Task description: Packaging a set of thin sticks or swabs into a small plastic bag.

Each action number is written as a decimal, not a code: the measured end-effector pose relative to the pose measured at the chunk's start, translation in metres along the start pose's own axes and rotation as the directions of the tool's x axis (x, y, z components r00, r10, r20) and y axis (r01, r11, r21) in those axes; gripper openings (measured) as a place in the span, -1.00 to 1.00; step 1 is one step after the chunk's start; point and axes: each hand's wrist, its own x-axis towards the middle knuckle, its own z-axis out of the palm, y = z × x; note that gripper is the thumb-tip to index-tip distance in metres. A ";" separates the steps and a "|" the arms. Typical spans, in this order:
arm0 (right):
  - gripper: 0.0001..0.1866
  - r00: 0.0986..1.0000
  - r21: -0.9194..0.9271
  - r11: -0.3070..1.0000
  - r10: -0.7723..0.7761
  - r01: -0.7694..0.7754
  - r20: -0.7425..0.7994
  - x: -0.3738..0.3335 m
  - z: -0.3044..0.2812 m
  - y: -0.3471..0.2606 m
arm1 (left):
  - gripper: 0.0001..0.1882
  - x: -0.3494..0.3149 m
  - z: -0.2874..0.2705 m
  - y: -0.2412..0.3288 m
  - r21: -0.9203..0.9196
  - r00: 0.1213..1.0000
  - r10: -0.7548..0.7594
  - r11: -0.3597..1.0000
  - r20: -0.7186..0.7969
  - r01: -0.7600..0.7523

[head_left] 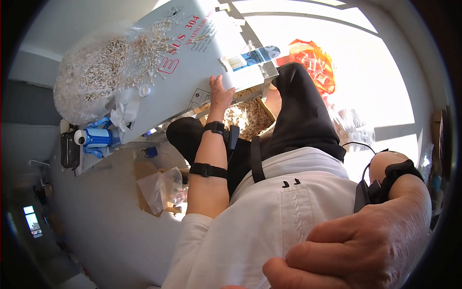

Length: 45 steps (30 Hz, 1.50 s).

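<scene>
My left hand (221, 95) rests at the near edge of the metal-topped table (163, 94), fingers apart and holding nothing. Just beyond it lie a bundle of cotton swabs (233, 63) and a blue printed package (262, 55). My right hand (351, 248) is raised close to the camera at the lower right. Its fingers are curled in, and whatever they may hold is hidden. Loose cotton swabs (153, 45) spread over the table beside a large clear bag of swabs (98, 70).
Below the table edge, by my legs, sits an open box of swabs (248, 118). A blue and white robot-shaped object (96, 137) and a black case (70, 149) are at the table's left end. An orange plastic bag (313, 65) lies on the sunlit floor.
</scene>
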 end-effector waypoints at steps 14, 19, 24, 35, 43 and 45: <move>-0.65 0.979 0.060 0.979 0.190 -0.194 0.074 0.213 -0.095 0.147 | -0.28 -0.006 -0.016 -0.034 0.031 0.998 0.035 0.999 -0.051 -0.033; -0.74 0.373 0.475 0.609 0.781 -0.635 -0.501 0.119 -0.044 0.316 | -0.30 -0.008 0.003 -0.012 -0.073 0.998 0.019 0.997 0.066 -0.014; -0.92 0.169 0.771 0.384 0.922 -0.507 -0.348 0.057 0.006 0.415 | -0.27 -0.010 0.000 -0.008 -0.131 0.997 -0.031 0.991 0.065 0.040; -0.99 0.264 0.610 0.615 0.779 -0.500 -0.568 0.043 0.028 0.492 | -0.23 -0.035 -0.001 -0.005 0.060 0.990 -0.011 0.998 0.139 0.003; -0.93 0.240 0.492 0.467 0.858 -0.735 -0.454 0.052 0.003 0.481 | -0.27 -0.048 0.012 -0.006 0.317 0.977 0.007 0.945 0.212 -0.076; -0.91 0.167 0.537 0.412 0.880 -0.736 -0.446 0.049 0.001 0.478 | -0.26 -0.045 0.011 0.002 0.394 0.974 0.032 0.911 0.226 -0.121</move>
